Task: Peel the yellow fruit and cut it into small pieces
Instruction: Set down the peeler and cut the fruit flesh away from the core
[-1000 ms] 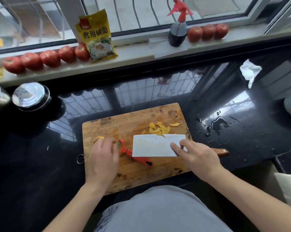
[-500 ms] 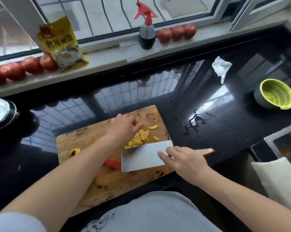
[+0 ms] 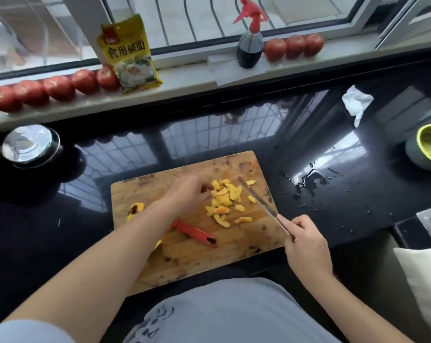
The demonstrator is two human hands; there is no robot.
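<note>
Several yellow fruit pieces (image 3: 224, 201) lie in a loose heap on the wooden cutting board (image 3: 184, 253). My left hand (image 3: 188, 194) reaches over the board, its curled fingertips at the heap's left edge; whether it pinches a piece is blurred. My right hand (image 3: 306, 243) grips the handle of the cleaver (image 3: 256, 196), which stands on edge just right of the heap. A red peeler (image 3: 194, 232) lies on the board beside my left forearm. A yellow scrap with a dark spot (image 3: 135, 210) sits near the board's left edge.
The board rests on a glossy black counter (image 3: 333, 219) with a water puddle (image 3: 311, 180) to its right. A green colander bowl (image 3: 430, 147) and crumpled tissue (image 3: 357, 103) lie far right. A steel lid (image 3: 30, 146) sits left. Tomatoes (image 3: 58, 87), a yellow packet (image 3: 129, 53) and a spray bottle (image 3: 249, 43) line the sill.
The cleaver lay flat on the board under my right hand; now it is turned up on edge, held by the handle. My left hand moved from the board's left to the fruit heap.
</note>
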